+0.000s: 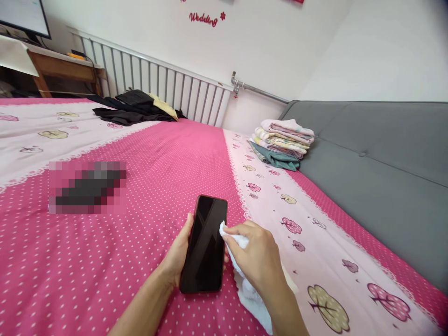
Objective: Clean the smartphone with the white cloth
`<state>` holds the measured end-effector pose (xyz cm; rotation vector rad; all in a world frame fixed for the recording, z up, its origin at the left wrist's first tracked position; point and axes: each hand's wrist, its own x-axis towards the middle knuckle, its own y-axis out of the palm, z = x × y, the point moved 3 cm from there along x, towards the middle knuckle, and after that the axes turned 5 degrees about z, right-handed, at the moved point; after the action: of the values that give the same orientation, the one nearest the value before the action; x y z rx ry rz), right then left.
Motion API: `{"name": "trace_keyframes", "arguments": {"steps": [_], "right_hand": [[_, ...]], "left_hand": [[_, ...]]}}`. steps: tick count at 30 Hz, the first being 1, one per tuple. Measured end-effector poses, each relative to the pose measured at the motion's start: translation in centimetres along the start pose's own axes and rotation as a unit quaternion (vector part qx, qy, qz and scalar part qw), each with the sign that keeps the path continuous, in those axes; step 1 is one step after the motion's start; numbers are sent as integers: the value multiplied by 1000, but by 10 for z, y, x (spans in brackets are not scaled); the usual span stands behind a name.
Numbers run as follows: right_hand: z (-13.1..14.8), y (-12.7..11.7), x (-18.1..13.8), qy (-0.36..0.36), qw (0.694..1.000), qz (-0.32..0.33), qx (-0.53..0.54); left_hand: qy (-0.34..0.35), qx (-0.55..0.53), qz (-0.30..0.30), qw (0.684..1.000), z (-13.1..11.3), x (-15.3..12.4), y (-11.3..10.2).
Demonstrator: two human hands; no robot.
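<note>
Left hand is cupping a black phone from below at bottom centre of frame, thumb lying along the phone's left edge, fingers hidden behind it, so it's closed on the phone w/ screen facing up. Right hand is pinching a white cloth between thumb and fingers, and is pressing a bunched corner of it against the phone's right edge, mid-height. Rest of cloth is trailing down toward the bottom edge of frame.

Judging from this, the wiping is going best w/ the phone kept flat and steady in the left palm, cloth folded to a smooth pad rather than a loose bunch, and light even strokes going edge to edge across the glass; too much push at one side could be tipping the phone out of the left grip.

Both hands are hovering over a pink dotted bedspread w/ a pale tree-print border running to lower right. No real containers in view. Nearest things to that: a stack of folded clothes sitting at right of centre, against a grey sofa, and dark clothes lying in a heap at upper left near a white radiator. A blurred-out patch is sitting at mid left; can't tell what it is.
</note>
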<state>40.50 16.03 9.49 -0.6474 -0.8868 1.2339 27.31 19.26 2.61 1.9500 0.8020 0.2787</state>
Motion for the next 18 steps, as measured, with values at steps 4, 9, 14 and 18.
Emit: {"name": "trace_keyframes", "arguments": {"steps": [4, 9, 14, 18], "right_hand": [[0, 0, 0, -4, 1000, -6, 0], [0, 0, 0, -12, 1000, -13, 4], [1, 0, 0, -8, 1000, -9, 3], [1, 0, 0, -12, 1000, -14, 5]], "left_hand": [[1, -1, 5, 1000, -1, 0, 1], [2, 0, 9, 1000, -1, 0, -1], [4, 3, 5, 1000, 0, 0, -1], [5, 1, 13, 1000, -1, 0, 1]]}}
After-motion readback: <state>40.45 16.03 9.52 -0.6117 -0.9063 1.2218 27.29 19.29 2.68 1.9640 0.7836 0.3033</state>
